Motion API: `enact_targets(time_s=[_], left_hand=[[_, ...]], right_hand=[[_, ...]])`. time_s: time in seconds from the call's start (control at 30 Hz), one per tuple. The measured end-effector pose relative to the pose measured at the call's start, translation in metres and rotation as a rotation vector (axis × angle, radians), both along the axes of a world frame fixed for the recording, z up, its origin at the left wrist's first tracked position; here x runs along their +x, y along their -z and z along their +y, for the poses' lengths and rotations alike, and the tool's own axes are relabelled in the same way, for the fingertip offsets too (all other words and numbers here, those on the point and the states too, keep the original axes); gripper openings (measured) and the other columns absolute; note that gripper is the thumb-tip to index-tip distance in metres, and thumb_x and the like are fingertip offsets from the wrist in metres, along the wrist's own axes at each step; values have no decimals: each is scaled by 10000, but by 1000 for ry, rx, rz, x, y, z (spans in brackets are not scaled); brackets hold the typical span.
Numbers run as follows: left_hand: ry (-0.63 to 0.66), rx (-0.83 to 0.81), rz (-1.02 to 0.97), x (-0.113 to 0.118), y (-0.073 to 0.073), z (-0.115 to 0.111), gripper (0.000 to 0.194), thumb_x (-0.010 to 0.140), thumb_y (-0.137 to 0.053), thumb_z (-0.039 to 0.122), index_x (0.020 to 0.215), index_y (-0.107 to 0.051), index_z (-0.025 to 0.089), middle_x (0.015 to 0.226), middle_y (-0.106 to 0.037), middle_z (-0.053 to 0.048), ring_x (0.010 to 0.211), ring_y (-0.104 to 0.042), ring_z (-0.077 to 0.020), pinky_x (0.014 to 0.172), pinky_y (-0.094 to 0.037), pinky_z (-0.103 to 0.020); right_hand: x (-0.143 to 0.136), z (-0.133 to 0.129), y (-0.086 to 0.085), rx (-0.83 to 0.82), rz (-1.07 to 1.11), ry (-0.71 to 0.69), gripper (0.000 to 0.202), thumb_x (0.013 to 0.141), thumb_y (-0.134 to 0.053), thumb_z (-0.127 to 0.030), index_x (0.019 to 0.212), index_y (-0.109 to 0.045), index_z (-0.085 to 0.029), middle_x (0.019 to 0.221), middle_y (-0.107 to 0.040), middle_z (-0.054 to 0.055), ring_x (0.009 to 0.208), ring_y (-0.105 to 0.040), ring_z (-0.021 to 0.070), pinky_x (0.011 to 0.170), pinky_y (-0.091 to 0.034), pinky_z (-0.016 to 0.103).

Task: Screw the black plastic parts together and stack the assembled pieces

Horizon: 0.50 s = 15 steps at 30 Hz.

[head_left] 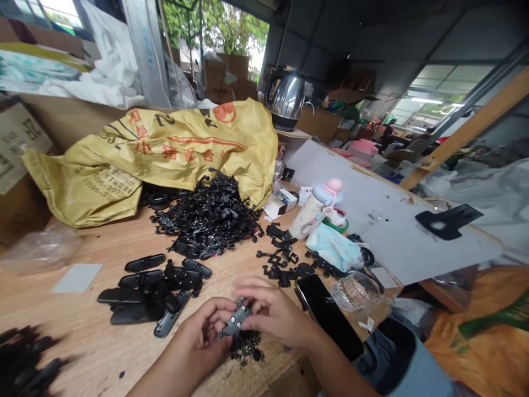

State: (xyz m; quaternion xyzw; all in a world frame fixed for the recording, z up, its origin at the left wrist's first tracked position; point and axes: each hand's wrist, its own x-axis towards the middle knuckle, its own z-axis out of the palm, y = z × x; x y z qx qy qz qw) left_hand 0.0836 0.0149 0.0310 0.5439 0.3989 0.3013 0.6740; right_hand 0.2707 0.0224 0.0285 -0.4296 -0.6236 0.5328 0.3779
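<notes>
Between both hands, over the front of the wooden table (136, 353), is a small dark grey plastic part (236, 321) with light round dots like screw heads. My left hand (209, 325) is closed round its left side, fingers curled. My right hand (268, 311) pinches it from the right, its upper fingers slightly blurred. Just beneath my hands lies a little heap of tiny black pieces (248, 350). Left of my hands are long black plastic covers (128, 303) and black bracket parts (182, 275). A big pile of black parts (212, 215) sits farther back.
A yellow woven sack (198, 149) lies behind the pile. At right are a phone (328, 314), a glass bowl (356, 291), a tissue pack (334, 245) and a bottle with a pink cap (309, 212). A metal kettle (287, 99) stands at the back. More black parts (25, 358) lie front left.
</notes>
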Motion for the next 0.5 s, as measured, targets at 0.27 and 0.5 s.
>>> enact_targets(time_s=[0.27, 0.5], left_hand=[[-327, -215, -190, -7, 18, -4, 694, 617, -708, 388, 1226, -423, 218, 1263, -521, -131, 1131, -490, -253, 974, -352, -363], [-454, -313, -152, 11, 9, -1, 470, 724, -608, 394, 1142, -547, 188, 1139, -636, -93, 1084, -543, -227, 936, -401, -330]], right_hand=[[-27, -5, 30, -678, 647, 401, 400, 643, -680, -499, 826, -577, -158, 682, -619, -17, 374, -502, 37, 311, -234, 127], [-54, -13, 20, -1151, 893, 129, 553, 860, -256, -607, 790, -554, -146, 532, -608, -5, 254, -448, 47, 258, -140, 132]])
